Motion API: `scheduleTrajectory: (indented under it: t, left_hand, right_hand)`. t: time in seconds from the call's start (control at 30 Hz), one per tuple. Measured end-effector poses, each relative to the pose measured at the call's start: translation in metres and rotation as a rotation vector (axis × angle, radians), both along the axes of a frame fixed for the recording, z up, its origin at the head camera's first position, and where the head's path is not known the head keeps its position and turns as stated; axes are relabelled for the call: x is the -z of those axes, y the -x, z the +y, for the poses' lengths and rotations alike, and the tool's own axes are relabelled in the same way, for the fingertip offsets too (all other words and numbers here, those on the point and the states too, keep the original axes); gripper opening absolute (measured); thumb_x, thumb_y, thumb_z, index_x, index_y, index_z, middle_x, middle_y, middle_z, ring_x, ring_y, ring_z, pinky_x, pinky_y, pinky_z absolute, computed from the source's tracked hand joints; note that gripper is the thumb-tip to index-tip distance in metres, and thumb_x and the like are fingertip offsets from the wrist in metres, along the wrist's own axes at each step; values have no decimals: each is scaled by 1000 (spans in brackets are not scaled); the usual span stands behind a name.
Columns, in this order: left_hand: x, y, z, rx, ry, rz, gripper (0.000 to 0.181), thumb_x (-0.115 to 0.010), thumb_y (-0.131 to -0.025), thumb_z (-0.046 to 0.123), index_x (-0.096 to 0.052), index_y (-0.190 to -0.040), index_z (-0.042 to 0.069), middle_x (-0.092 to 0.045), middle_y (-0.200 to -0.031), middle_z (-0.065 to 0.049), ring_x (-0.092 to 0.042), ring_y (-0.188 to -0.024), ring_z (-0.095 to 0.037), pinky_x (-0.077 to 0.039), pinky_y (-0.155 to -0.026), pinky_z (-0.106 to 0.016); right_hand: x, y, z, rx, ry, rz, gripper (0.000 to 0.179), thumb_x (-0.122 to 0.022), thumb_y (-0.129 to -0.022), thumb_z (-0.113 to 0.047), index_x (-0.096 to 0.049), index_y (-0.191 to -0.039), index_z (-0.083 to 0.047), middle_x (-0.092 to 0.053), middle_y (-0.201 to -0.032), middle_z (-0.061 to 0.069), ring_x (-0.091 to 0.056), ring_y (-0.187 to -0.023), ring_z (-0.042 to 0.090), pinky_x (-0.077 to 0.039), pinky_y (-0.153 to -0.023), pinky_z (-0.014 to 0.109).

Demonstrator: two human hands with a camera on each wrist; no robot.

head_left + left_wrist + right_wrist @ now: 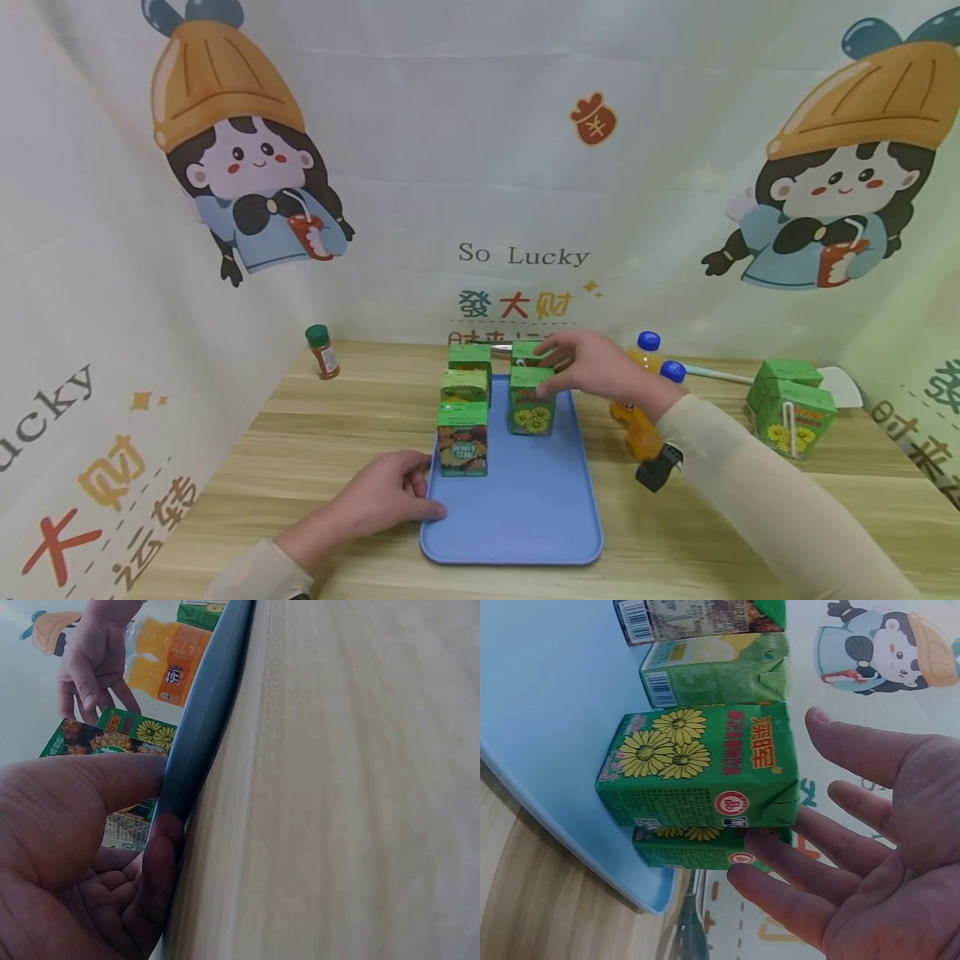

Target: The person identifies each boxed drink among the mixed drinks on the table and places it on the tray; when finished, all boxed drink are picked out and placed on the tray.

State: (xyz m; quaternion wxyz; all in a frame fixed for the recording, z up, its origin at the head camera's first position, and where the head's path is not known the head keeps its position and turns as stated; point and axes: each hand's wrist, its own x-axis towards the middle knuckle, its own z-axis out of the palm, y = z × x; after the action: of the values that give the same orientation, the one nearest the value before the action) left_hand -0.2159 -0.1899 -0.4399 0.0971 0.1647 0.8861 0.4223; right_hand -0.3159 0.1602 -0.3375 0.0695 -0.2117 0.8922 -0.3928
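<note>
Presently, I count five cartons on the tray and judge two outer cartons, off its right edge, outstanding. Left hand pinches its left edge; right hand, unclenched, hovers toward its far-right corner, contact unclear.

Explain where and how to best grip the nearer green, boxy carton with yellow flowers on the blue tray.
Probably pinch this carton from above by its flat left and right sides: both look free; it stands upright, with another green carton close behind.
</note>
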Motion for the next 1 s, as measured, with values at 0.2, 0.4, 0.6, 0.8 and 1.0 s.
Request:
scheduleTrajectory:
  t: [0.2, 0.4, 0.6, 0.8, 1.0]
  left_hand:
    - [1, 1, -1, 8, -3, 9, 70, -99, -84, 20, -66, -137, -13, -65, -86, -1, -59, -72, -16, -48, -61, -26]
    - [1, 2, -1, 12, 3, 10, 72, -98, -86, 22, -65, -138, -14, -66, -86, -1, -60, -72, -15, -49, -62, -26]
    - [1, 2, -1, 10, -1, 8, 70, -98, -85, 22, -66, -137, -13, -66, -86, -1, -59, -71, -15, -49, -62, -26]
    - [2, 2, -2, 9, 1, 9, 70, -99, -85, 22, -67, -136, -13, -66, -86, 0, -60, -72, -15, -49, -62, -26]
    - [2, 2, -2, 9, -1, 9, 71, -99, -85, 22, -66, -137, -14, -66, -86, -1, -60, -73, -16, -49, -61, -26]
  right_hand:
    - [-7, -3, 4, -9, 13, 1, 62, -95, -91, -25, -69, -145, -10, -76, -137, 11, -72, -129, 37, -61, -103, 54]
    - [-10, -7, 8, -7, 2, 30, 60, -93, -93, -26, -68, -145, -10, -75, -139, 11, -69, -133, 37, -59, -105, 55]
    - [-12, -11, 12, -21, -36, 121, 63, -92, -95, -29, -67, -149, -9, -69, -150, 11, -62, -141, 38, -49, -117, 62]
    - [-15, -18, 18, -27, -73, 193, 77, -92, -94, -37, -59, -159, -14, -56, -165, 13, -46, -155, 43, -38, -123, 69]
    - [-21, -29, 30, -24, -64, 241, 96, -96, -89, -40, -46, -169, -19, -34, -179, 14, -31, -163, 45, -30, -126, 73]
